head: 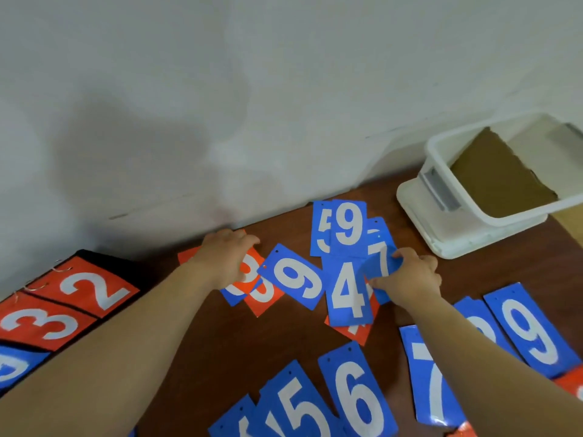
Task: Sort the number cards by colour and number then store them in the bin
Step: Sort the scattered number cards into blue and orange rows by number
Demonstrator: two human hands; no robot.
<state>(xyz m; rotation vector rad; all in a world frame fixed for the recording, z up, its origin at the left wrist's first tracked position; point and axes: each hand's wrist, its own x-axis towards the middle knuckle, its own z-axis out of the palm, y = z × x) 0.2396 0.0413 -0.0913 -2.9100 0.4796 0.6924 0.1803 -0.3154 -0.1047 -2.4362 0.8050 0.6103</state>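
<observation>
Blue and orange number cards lie scattered on a dark brown table (284, 348). My left hand (225, 258) rests curled on an orange card (252, 266) near the wall. My right hand (410, 277) pinches a bent blue 7 card (381, 263) at the edge of a central heap holding a blue 4 (347, 294), a blue 9 (293, 279) and an upright blue 9 (348, 228) over a blue 5. Along the near edge lie blue 5 (296, 405), 6 (358, 395), 7 (432, 383) and 9 (533, 329) cards. A white bin (441, 152) stands at the back right.
The bin holds a brown cardboard sheet (498, 181) and sits on its white lid (419, 209). At the left, a black scoreboard flip stand (104, 263) shows orange 2 and 3 and a blue card. A grey wall (220, 105) closes off the table's far side.
</observation>
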